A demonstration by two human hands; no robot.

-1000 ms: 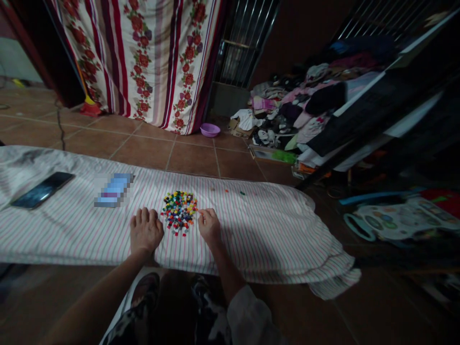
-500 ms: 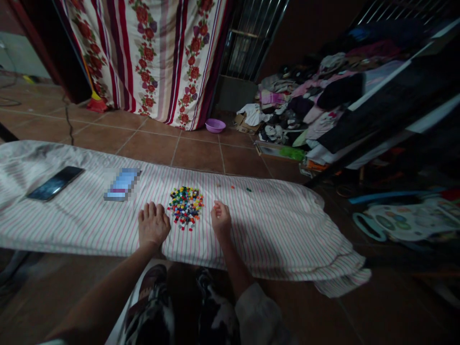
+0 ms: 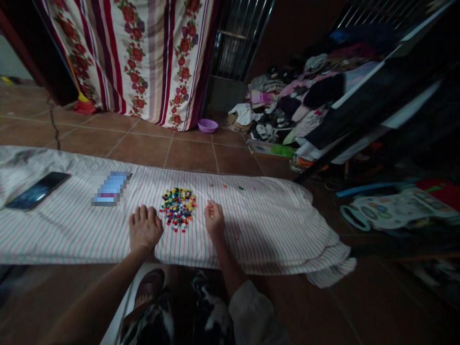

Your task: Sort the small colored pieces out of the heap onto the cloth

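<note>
A loose pile of small coloured cubes (image 3: pixel 178 208) lies on the striped cloth (image 3: pixel 266 230). My left hand (image 3: pixel 145 227) rests palm down just left of the pile, fingers stretched out, holding nothing. To the right of the pile, my right hand (image 3: pixel 214 219) is closed in a pinch, with what looks like a small orange cube (image 3: pixel 208 206) at its fingertips. Beyond that hand, a few single pieces are spread in a row: an orange piece (image 3: pixel 225 186), a green piece (image 3: pixel 241 188), and fainter ones that are hard to make out.
On the left of the cloth lie a dark phone (image 3: pixel 39 190) and a second phone with a lit, blurred screen (image 3: pixel 112 188). A purple basin (image 3: pixel 208 126) stands on the tiled floor beyond. Heaped clothes (image 3: pixel 283 105) and a baby walker-like item (image 3: pixel 391 208) are at the right.
The whole view has shifted, so things sit slightly further left. My right hand has turned a little, and an orange bit now shows at its fingertips. My left hand stays flat beside the pile.
</note>
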